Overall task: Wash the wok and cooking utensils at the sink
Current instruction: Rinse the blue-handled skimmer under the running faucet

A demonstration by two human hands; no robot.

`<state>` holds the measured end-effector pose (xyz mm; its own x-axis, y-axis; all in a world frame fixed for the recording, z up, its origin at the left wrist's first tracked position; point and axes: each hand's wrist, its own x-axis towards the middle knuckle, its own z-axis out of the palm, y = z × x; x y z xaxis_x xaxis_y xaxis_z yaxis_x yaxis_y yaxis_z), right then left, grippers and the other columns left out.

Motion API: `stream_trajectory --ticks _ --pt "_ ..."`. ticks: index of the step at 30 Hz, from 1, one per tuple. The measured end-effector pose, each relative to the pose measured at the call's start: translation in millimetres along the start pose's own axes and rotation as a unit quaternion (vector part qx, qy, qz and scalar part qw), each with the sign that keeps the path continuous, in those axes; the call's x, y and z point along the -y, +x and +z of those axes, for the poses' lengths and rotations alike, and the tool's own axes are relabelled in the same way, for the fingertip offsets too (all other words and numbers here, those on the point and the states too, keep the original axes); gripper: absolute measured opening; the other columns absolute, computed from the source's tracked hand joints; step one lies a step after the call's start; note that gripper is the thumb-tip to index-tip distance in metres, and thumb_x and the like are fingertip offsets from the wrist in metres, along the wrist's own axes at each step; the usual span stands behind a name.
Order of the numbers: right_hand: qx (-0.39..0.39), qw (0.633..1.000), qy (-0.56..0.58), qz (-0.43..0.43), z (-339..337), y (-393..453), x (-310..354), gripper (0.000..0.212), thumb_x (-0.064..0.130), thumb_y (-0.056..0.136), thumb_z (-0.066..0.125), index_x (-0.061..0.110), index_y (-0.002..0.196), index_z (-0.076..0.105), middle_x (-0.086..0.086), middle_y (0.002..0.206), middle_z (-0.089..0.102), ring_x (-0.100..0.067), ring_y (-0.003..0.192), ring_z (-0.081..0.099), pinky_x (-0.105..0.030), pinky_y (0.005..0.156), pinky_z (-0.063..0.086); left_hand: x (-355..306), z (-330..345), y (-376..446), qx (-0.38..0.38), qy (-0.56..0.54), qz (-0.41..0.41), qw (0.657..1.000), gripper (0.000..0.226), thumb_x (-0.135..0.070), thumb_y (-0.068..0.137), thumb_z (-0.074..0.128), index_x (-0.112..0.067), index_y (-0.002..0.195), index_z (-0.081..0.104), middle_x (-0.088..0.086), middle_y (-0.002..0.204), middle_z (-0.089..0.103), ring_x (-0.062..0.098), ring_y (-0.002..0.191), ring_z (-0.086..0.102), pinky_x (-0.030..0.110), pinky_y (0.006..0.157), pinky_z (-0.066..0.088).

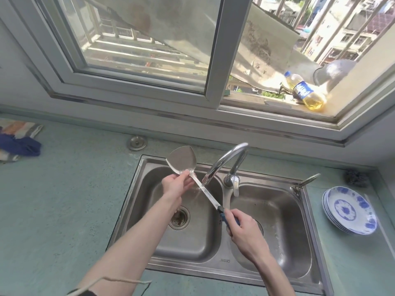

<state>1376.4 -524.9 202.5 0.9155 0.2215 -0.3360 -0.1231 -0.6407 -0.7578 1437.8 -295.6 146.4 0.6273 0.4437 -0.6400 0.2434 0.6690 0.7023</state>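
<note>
A steel spatula (182,161) with a dark blue handle is held slanted over the left basin of the double sink (141,189). My right hand (242,230) grips the blue handle near the divider. My left hand (177,185) pinches the neck of the spatula just below the blade, thumb on top. Water from the curved faucet (226,161) runs onto the shaft between my hands. No wok lies in either basin.
A stack of blue-and-white plates (350,210) sits on the counter right of the sink, with a dark scouring pad (355,178) behind it. Cloths (17,139) lie at far left. An oil bottle (304,90) and an upturned metal bowl (333,71) rest on the window ledge.
</note>
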Motion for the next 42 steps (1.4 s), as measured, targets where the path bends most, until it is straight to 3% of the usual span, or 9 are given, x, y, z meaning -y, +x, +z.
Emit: stream_trajectory --ticks 3,7,10,13,18,22,32,38,42 --pt "0.000 1.000 -0.008 -0.007 -6.1 2.1 5.6 0.044 0.042 0.104 0.052 0.011 0.074 0.058 0.006 0.057 0.052 -0.008 0.053 0.044 -0.031 0.059 0.040 4.0 8.8 -7.1 0.008 -0.008 -0.007 1.000 0.022 -0.005 0.094 0.072 0.011 0.109 0.067 0.020 0.092 0.078 0.027 0.084 0.078 0.039 0.084 0.063" --pt "-0.017 1.000 -0.022 0.001 6.1 12.8 12.0 0.045 0.048 0.103 0.050 0.014 0.073 0.055 -0.003 0.061 0.057 -0.016 0.058 0.047 -0.036 0.061 0.042 31.9 23.0 -39.5 0.050 -0.003 -0.018 0.999 0.025 -0.009 0.095 0.072 0.010 0.110 0.068 0.023 0.096 0.078 0.023 0.076 0.077 0.029 0.065 0.062" --pt "-0.017 1.000 -0.018 0.004 13.9 17.8 13.1 0.046 0.049 0.102 0.049 0.016 0.073 0.058 -0.006 0.066 0.064 -0.022 0.063 0.057 -0.043 0.068 0.049 56.9 25.8 -66.4 0.073 -0.022 -0.045 0.996 0.019 -0.008 0.096 0.070 0.007 0.108 0.068 0.020 0.094 0.078 0.022 0.078 0.076 0.031 0.072 0.063" --pt "-0.010 1.000 -0.015 0.009 16.1 16.7 12.1 0.048 0.051 0.102 0.050 0.017 0.069 0.058 -0.003 0.064 0.066 -0.017 0.060 0.057 -0.041 0.067 0.049 66.5 20.1 -76.1 0.068 -0.022 -0.061 0.996 0.016 -0.007 0.096 0.069 0.007 0.105 0.068 0.021 0.097 0.078 0.023 0.081 0.076 0.034 0.078 0.063" --pt "0.013 1.000 -0.015 0.009 12.9 7.2 7.4 0.048 0.050 0.102 0.049 0.016 0.068 0.055 0.000 0.059 0.061 -0.011 0.054 0.050 -0.039 0.064 0.048 43.3 7.9 -50.3 0.043 -0.040 -0.057 0.997 0.019 -0.012 0.100 0.065 0.007 0.099 0.069 0.022 0.093 0.077 0.024 0.076 0.077 0.031 0.069 0.063" --pt "0.028 1.000 -0.004 0.007 9.2 -4.7 0.1 0.049 0.053 0.101 0.049 0.017 0.067 0.052 0.004 0.057 0.056 -0.010 0.053 0.046 -0.035 0.060 0.041 22.2 -2.4 -23.4 -0.006 -0.050 -0.043 0.998 0.023 -0.010 0.101 0.063 0.012 0.108 0.066 0.022 0.092 0.078 0.024 0.074 0.078 0.033 0.074 0.065" --pt "-0.020 0.999 -0.020 0.025 19.8 14.6 10.8 0.052 0.054 0.103 0.048 0.016 0.070 0.060 -0.003 0.067 0.067 -0.021 0.069 0.062 -0.041 0.073 0.050 69.6 8.5 -83.7 0.080 0.001 -0.092 0.993 0.021 -0.007 0.095 0.070 0.009 0.109 0.071 0.018 0.097 0.079 0.024 0.079 0.076 0.029 0.074 0.063" --pt "-0.008 0.999 -0.023 0.025 14.7 11.4 10.8 0.054 0.056 0.102 0.047 0.013 0.071 0.059 -0.007 0.069 0.067 -0.023 0.066 0.061 -0.040 0.070 0.050 59.2 4.8 -76.1 0.084 0.050 -0.091 0.991 0.025 -0.011 0.093 0.073 0.008 0.110 0.071 0.014 0.095 0.080 0.014 0.071 0.074 0.022 0.066 0.058" --pt "-0.006 1.000 -0.018 0.019 12.0 7.3 14.3 0.051 0.052 0.101 0.046 0.010 0.074 0.058 -0.008 0.069 0.066 -0.022 0.063 0.058 -0.043 0.070 0.052 34.6 11.7 -54.1 0.031 -0.003 -0.064 0.997 0.023 -0.010 0.094 0.071 0.009 0.109 0.073 0.017 0.090 0.078 0.017 0.070 0.076 0.024 0.062 0.060"
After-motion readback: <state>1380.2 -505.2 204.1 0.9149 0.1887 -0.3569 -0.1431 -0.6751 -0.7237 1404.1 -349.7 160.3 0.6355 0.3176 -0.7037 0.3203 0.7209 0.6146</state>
